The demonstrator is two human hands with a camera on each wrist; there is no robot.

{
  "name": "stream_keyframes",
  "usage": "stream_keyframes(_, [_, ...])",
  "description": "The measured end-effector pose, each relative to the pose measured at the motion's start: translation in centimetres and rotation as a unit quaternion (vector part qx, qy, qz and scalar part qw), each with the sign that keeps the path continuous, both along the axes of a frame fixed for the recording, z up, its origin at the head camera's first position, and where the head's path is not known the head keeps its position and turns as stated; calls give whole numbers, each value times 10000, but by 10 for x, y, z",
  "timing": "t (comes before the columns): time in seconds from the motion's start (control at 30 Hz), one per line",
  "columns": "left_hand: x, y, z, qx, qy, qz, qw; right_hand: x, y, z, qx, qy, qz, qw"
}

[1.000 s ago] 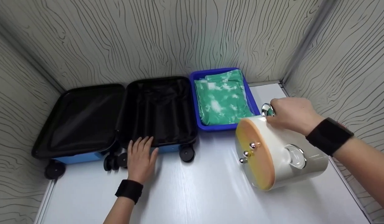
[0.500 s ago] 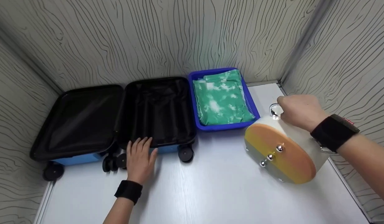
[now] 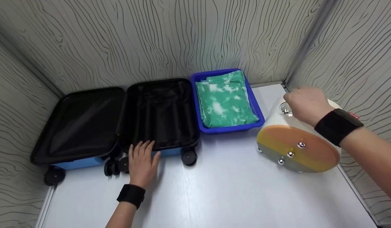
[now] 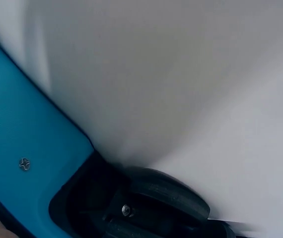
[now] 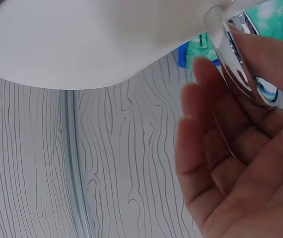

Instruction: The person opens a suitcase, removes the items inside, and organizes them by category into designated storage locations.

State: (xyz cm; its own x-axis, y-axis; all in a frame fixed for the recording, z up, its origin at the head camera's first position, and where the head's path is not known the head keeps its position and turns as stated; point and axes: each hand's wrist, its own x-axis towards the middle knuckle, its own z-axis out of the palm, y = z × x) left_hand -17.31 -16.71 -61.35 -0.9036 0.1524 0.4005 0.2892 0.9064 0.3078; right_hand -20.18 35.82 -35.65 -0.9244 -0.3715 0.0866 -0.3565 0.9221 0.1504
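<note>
An open black-lined suitcase [image 3: 163, 117] with a blue shell [image 4: 27, 119] lies at the left. My left hand [image 3: 141, 166] rests on its near rim, fingers straight and slightly spread. Only a sliver of that hand shows in the left wrist view. My right hand [image 3: 308, 106] grips a chrome ring handle [image 5: 233, 64] on a white oval box, its fingers curled through the ring. The box's end face [image 3: 278, 137], striped orange, yellow and grey with chrome knobs, tilts towards me. Hand and wrist hide part of the box; whether it touches the table cannot be told.
A blue plastic basket [image 3: 221, 129] holding folded green-and-white cloth [image 3: 222, 101] stands between suitcase and box. Black suitcase wheels [image 3: 189, 156] face the front of the white table [image 3: 189, 196]. Wood-patterned walls [image 3: 170, 38] enclose the back and sides.
My right hand has moved the box to the right and farther from me, turning its striped face from the left towards me. The left hand stays on the suitcase rim.
</note>
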Motion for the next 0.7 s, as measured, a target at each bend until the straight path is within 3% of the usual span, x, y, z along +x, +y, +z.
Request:
stream_keyframes(0.37, [-1, 0, -2, 17, 195, 8, 9998, -16, 8, -6, 632, 349, 116, 9973])
stream_keyframes(0.7, [-1, 1, -3, 89, 266, -8, 9996, -35, 16, -17, 733, 749, 112, 9944])
